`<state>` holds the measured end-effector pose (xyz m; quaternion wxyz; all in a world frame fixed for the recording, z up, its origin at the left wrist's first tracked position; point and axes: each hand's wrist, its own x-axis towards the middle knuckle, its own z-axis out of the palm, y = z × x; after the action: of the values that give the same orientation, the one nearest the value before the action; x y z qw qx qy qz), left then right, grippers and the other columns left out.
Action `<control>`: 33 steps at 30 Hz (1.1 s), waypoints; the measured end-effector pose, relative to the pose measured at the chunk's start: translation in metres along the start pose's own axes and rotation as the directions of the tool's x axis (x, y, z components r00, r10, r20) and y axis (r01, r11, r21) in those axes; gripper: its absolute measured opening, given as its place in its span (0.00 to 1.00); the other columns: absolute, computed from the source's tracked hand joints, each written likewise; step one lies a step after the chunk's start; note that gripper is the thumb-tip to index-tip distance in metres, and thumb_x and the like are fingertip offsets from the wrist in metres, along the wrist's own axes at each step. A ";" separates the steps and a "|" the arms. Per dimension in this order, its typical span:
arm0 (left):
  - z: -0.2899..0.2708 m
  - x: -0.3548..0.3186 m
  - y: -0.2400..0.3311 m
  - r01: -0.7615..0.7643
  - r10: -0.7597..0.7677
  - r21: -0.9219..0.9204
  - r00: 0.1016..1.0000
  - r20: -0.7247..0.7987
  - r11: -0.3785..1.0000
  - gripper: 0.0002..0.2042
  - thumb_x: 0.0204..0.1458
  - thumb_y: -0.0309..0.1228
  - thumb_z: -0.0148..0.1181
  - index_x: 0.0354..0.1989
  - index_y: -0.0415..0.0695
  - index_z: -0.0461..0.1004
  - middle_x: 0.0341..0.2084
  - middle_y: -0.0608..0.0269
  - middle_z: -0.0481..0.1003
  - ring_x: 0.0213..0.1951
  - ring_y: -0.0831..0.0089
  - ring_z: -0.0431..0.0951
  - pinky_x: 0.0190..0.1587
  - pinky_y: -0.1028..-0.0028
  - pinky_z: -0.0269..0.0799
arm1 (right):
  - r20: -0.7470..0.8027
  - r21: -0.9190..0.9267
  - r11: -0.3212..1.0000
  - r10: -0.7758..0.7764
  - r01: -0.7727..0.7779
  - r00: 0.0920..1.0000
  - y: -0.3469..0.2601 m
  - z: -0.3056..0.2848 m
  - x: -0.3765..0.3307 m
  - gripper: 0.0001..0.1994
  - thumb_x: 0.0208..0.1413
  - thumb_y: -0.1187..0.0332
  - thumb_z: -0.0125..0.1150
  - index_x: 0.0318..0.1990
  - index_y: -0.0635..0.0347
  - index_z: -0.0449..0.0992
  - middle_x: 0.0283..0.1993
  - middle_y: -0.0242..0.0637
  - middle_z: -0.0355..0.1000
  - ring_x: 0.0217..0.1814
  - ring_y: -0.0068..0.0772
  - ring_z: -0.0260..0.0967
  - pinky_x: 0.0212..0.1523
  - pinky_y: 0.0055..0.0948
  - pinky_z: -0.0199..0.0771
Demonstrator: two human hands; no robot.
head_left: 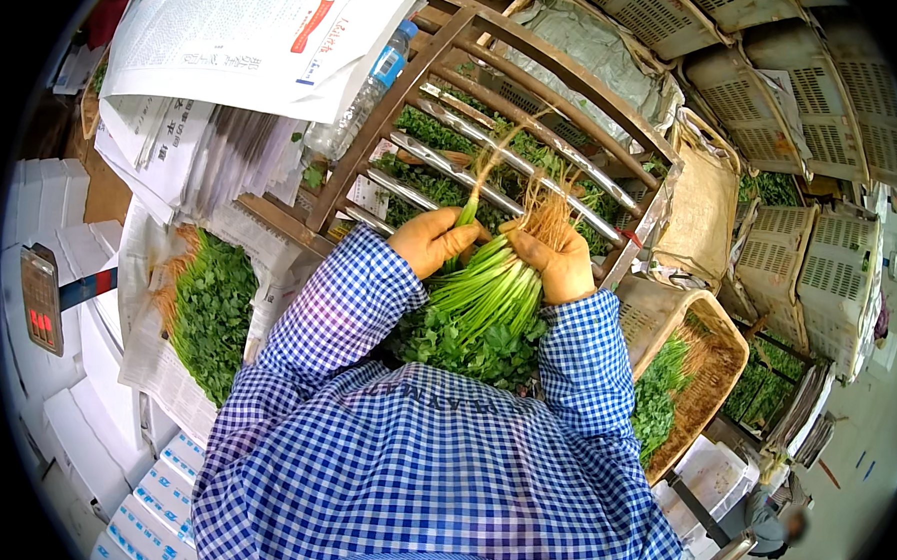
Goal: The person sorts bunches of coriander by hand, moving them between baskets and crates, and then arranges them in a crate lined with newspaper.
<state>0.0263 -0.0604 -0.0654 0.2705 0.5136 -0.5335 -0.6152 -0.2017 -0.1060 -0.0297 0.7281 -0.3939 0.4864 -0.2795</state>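
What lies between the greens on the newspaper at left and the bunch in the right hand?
In the head view, a strip of newspaper, then the left checked sleeve, lie between the greens and the bunch in the right hand.

One fisheye view looks down from the person's head; the checked smock [440,470] lies close below.
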 end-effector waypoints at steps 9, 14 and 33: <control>0.009 0.002 0.023 0.019 -0.031 0.040 0.947 0.319 0.999 0.22 0.67 0.47 0.51 0.54 0.38 0.74 0.39 0.53 0.80 0.42 0.67 0.79 0.50 0.69 0.74 | -0.047 0.100 0.995 -0.004 0.009 0.999 0.012 -0.011 -0.020 0.20 0.56 0.73 0.68 0.56 0.65 0.74 0.47 0.35 0.78 0.45 0.28 0.75 0.49 0.29 0.77; 0.018 0.002 0.030 0.088 -0.135 0.145 0.926 0.354 0.985 0.24 0.66 0.49 0.50 0.55 0.39 0.74 0.40 0.52 0.80 0.44 0.66 0.79 0.51 0.69 0.74 | -0.049 0.070 0.985 -0.157 0.160 0.986 0.008 -0.008 -0.026 0.32 0.57 0.68 0.68 0.67 0.62 0.62 0.55 0.39 0.74 0.52 0.32 0.73 0.56 0.34 0.74; 0.017 -0.087 0.091 -0.187 0.065 -0.355 0.943 -0.328 0.916 0.19 0.59 0.31 0.62 0.57 0.39 0.74 0.50 0.52 0.79 0.51 0.64 0.79 0.56 0.65 0.75 | 0.065 -0.381 0.815 -0.448 0.437 0.892 -0.102 -0.040 -0.117 0.10 0.57 0.78 0.57 0.46 0.67 0.77 0.39 0.43 0.80 0.31 0.28 0.74 0.36 0.29 0.80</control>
<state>0.0191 -0.0034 0.0474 0.4846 0.5052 -0.3872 -0.6000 -0.2845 -0.0794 0.1050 0.5445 -0.6275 0.4367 -0.3451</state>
